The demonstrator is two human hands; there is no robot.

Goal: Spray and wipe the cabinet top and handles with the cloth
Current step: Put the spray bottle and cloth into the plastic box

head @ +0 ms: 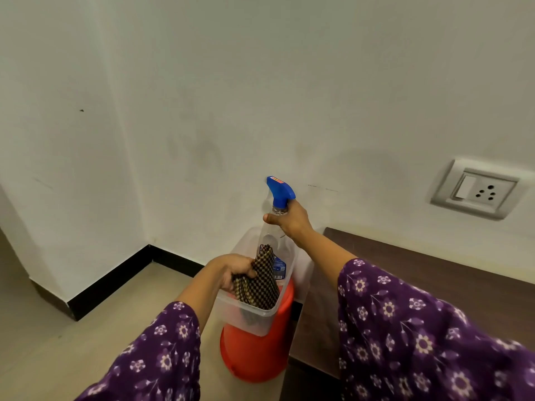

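Observation:
A clear spray bottle (273, 241) with a blue trigger head stands upright in a clear plastic bin (246, 314). My right hand (289, 219) grips its neck just under the blue head. My left hand (234, 272) holds a dark checkered cloth (260, 282), bunched at the bin's near left side and partly down inside it. The dark brown cabinet top (419, 270) runs along the wall to the right of the bin. No cabinet handles are in view.
The bin rests on an overturned red bucket (254, 354) standing on the beige floor (86, 328) beside the cabinet's left end. A white wall with black skirting is behind. A wall socket plate (477, 189) sits above the cabinet at the right.

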